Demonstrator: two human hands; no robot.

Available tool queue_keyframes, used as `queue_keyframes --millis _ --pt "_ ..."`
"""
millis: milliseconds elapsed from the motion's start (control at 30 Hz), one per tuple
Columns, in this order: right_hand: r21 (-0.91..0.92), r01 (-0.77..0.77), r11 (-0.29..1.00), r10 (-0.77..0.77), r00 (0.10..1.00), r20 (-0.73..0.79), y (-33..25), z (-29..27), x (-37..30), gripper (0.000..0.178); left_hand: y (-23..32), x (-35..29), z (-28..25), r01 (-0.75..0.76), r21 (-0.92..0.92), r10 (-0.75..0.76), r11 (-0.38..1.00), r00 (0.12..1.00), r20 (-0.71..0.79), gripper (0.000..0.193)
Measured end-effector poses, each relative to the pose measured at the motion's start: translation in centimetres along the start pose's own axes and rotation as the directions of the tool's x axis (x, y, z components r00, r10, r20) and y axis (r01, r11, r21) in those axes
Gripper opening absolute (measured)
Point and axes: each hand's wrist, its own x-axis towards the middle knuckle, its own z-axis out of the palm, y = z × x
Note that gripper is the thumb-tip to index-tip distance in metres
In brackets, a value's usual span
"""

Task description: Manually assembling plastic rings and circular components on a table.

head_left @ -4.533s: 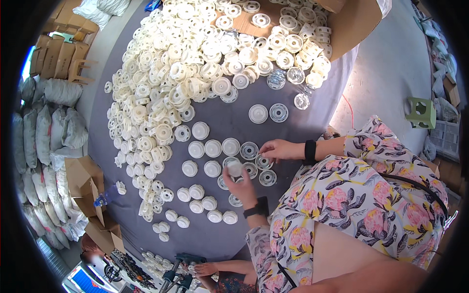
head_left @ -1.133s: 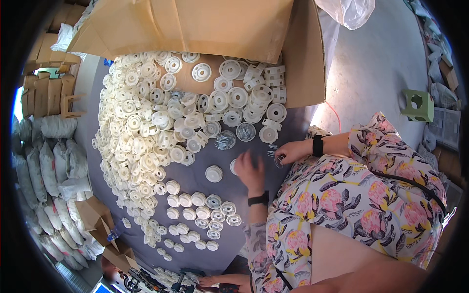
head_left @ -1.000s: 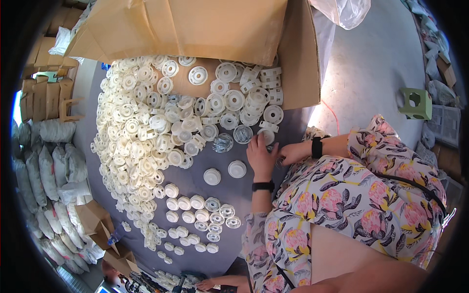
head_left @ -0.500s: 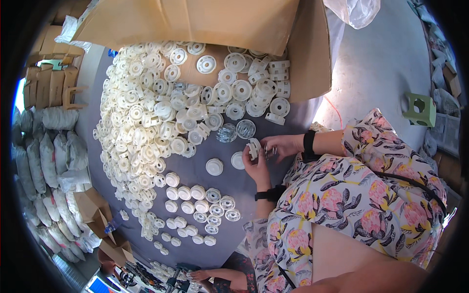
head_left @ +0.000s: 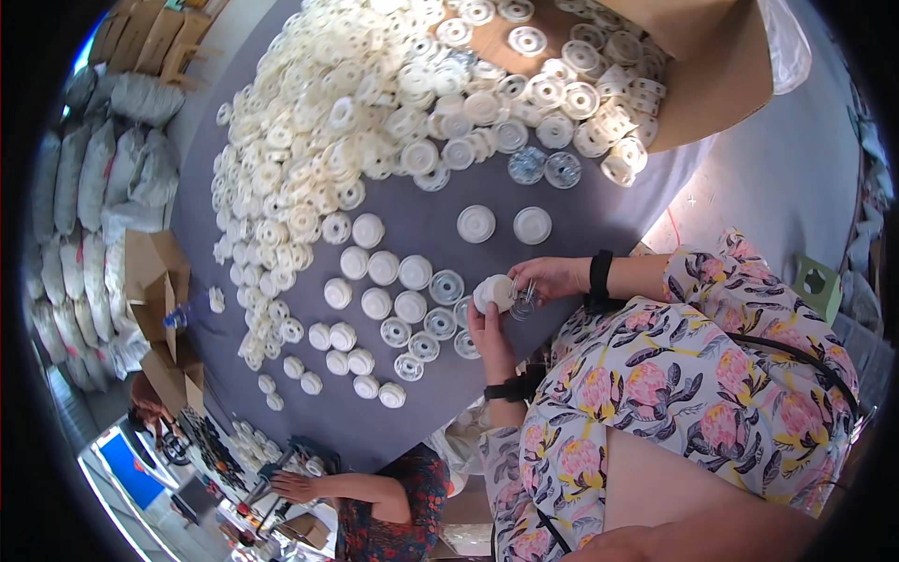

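Fingers of our left hand curl closed around a white round cap; just beside it, our right hand pinches a clear disc.

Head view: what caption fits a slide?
Two hands hold a white disc beside rows of discs on a grey table.

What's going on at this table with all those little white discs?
A person in a flowered top holds a white plastic disc in the left hand, while the right hand brings a clear disc against it. Sorted discs lie in rows on the grey table, beside a big loose heap. Another person works nearby.
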Motion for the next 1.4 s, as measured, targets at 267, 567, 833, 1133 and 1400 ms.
queue_keyframes --millis 267,567,833,1133,1400 --pt "-0.128 -0.132 0.983 0.148 0.982 0.12 1.1 7.4 5.0 0.022 2.2 -0.7 -12.5 -0.058 -0.421 0.037 0.905 0.998 -0.059 0.033" --pt "-0.207 -0.111 0.972 0.099 0.993 -0.068 2.3 10.3 6.5 0.019 8.2 4.3 -16.0 -0.001 0.858 0.338 0.514 0.919 -0.201 0.043" --pt "-0.182 -0.089 0.979 0.073 0.993 -0.094 3.3 8.9 8.2 0.019 6.6 5.0 -15.8 -0.314 0.935 0.598 0.165 0.786 0.158 0.049" --pt "-0.185 -0.103 0.977 0.084 0.991 -0.108 3.7 8.9 8.9 0.022 7.5 3.9 -18.6 -0.149 0.602 0.401 0.785 0.862 -0.309 0.046" --pt "-0.206 -0.086 0.975 0.062 0.991 -0.122 3.6 7.5 9.0 0.027 5.8 4.7 -18.4 -0.28 0.763 0.606 0.583 0.776 -0.178 0.048"
